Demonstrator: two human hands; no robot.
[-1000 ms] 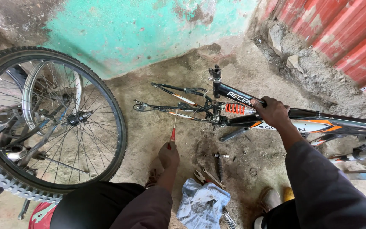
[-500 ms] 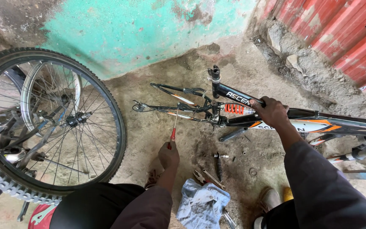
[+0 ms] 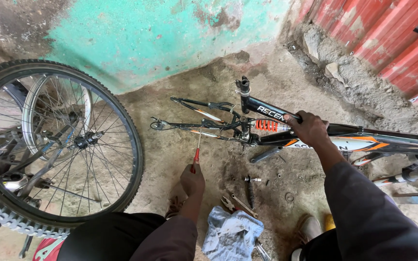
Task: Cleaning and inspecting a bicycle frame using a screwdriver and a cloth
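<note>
A black and orange bicycle frame [image 3: 364, 140] lies on the dirt floor, its rear stays pointing left. My right hand [image 3: 307, 127] grips the frame's top tube near the red spring shock [image 3: 267, 125]. My left hand [image 3: 192, 180] holds a red-handled screwdriver [image 3: 197, 153] upright, its tip close to the lower stay [image 3: 189, 128]. Both forearms wear dark sleeves.
A spoked bicycle wheel with a knobby tyre [image 3: 136, 159] stands at the left, other wheels behind it. Pliers [image 3: 235, 203], a dark tool [image 3: 250, 191], small loose parts and a blue rag [image 3: 231, 234] lie on the ground near my knees. A green wall and red metal sheeting stand behind.
</note>
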